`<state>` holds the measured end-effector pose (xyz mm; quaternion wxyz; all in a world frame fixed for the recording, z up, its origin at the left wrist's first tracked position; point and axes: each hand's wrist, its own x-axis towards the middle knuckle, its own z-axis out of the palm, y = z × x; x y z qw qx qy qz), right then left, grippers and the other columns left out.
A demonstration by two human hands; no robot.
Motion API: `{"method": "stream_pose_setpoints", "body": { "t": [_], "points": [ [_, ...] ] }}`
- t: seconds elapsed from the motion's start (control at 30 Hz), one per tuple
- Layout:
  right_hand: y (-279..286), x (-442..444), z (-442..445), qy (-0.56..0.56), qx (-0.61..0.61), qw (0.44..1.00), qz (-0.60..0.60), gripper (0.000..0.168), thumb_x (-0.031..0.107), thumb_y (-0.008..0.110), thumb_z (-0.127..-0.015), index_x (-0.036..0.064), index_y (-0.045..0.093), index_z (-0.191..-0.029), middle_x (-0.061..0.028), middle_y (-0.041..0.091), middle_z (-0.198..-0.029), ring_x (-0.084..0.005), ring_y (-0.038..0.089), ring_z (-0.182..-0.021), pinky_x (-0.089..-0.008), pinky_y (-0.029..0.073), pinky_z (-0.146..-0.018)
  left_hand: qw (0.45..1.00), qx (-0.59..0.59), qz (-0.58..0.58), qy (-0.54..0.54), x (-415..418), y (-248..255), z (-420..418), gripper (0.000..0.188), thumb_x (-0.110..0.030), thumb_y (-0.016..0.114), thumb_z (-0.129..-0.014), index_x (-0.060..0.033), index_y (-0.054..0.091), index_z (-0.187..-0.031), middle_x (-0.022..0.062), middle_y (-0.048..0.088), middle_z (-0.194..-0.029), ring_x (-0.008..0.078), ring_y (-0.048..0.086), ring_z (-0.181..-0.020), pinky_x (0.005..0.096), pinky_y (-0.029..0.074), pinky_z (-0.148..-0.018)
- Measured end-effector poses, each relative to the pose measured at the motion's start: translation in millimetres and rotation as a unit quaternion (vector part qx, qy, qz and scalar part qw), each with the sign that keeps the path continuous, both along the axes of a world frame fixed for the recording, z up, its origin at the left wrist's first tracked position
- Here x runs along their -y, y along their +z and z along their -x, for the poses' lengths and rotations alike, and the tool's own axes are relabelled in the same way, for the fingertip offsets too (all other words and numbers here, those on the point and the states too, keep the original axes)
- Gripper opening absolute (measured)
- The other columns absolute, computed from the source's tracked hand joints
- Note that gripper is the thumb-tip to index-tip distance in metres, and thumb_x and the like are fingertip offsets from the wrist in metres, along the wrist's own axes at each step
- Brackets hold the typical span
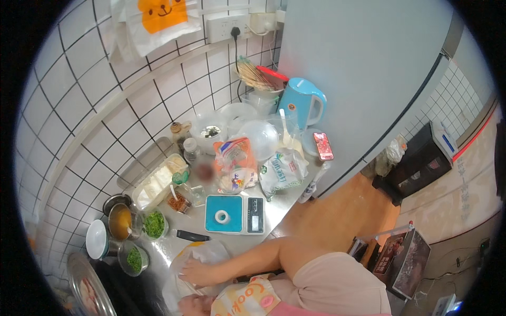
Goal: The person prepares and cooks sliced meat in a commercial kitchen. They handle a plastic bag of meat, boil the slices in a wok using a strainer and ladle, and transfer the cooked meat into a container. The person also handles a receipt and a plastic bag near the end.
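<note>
A crumpled white plastic bag (215,252) with a yellow print lies on the metal worktop (253,197) in front of me. Across it reaches my right hand (203,272), its fingers bent down onto the plastic and gripping it. Lower in the picture, my left hand (195,304) is curled at the near part of the bag, partly hidden behind my apron (245,298). What its fingers hold cannot be made out. Just beyond the bag lies a black handle (193,236). A kitchen scale (235,214) carries a small white ring (222,216).
Tubs of chopped greens (154,224), a pot of yellow liquid (119,221) and a sectioned container (158,183) line the tiled wall. Farther off are food bags (282,172), a blue electric kettle (301,102) and a phone (323,146). A metal tray (89,284) stands at the left.
</note>
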<state>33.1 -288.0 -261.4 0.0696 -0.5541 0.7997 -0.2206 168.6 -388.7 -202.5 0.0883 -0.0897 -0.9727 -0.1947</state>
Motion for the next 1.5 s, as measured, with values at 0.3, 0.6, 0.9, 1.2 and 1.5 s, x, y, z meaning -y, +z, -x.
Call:
{"method": "stream_pose_setpoints", "body": {
  "t": [0.3,0.6,0.9,1.2,1.5],
  "points": [
    [84,-122,57,-0.19,0.384,0.9,-0.081,0.021,0.014,0.048,-0.079,0.004,0.051,-0.097,-0.0109,0.055,-0.092,-0.0228,0.053,-0.085,-0.0325,0.042,-0.072,0.834,0.09,-0.432,0.331,23,-2,10,0.016,-0.022,0.048,-0.08,-0.007,0.053,-0.078,-0.0014,0.053,-0.061,0.0146,0.052,-0.052,0.0288,0.042,-0.048],
    [97,-111,44,-0.293,0.563,0.768,0.09,0.043,0.029,0.057,-0.076,-0.001,0.041,-0.102,-0.0133,0.05,-0.087,-0.0156,0.052,-0.08,-0.0262,0.044,-0.062,0.421,0.118,-0.892,0.12,7,76,40,0.032,-0.007,0.046,-0.079,-0.0027,0.04,-0.11,-0.0012,0.036,-0.067,0.0049,0.031,-0.049,0.0178,0.026,-0.044],
    [99,-94,42,-0.286,0.169,0.94,-0.076,0.061,0.004,0.055,-0.062,0.0,0.031,-0.119,-0.0257,0.048,-0.098,-0.037,0.053,-0.081,-0.0393,0.044,-0.069,0.437,0.136,-0.885,0.085,-6,86,35,0.037,-0.002,0.047,-0.076,-0.0018,0.038,-0.112,-0.0002,0.036,-0.072,0.0042,0.03,-0.052,0.0167,0.025,-0.044],
    [138,-82,32,-0.081,0.11,0.962,0.238,0.033,-0.001,0.051,-0.062,0.001,0.051,-0.095,-0.0142,0.052,-0.093,-0.0314,0.051,-0.083,-0.0356,0.043,-0.073,0.946,-0.237,-0.109,0.191,-17,75,33,0.021,-0.005,0.06,-0.064,-0.0044,0.054,-0.083,0.0019,0.049,-0.073,0.0181,0.046,-0.064,0.0285,0.04,-0.06],
    [47,-20,35,0.26,-0.046,0.964,0.038,0.042,0.02,0.063,-0.059,0.008,0.054,-0.098,-0.0056,0.053,-0.099,-0.025,0.044,-0.102,-0.0456,0.027,-0.088,0.985,0.113,0.123,0.049,-30,21,34,0.013,-0.013,0.056,-0.061,-0.0066,0.057,-0.072,0.0061,0.055,-0.064,0.0202,0.056,-0.061,0.0302,0.041,-0.056]
  ]
}}
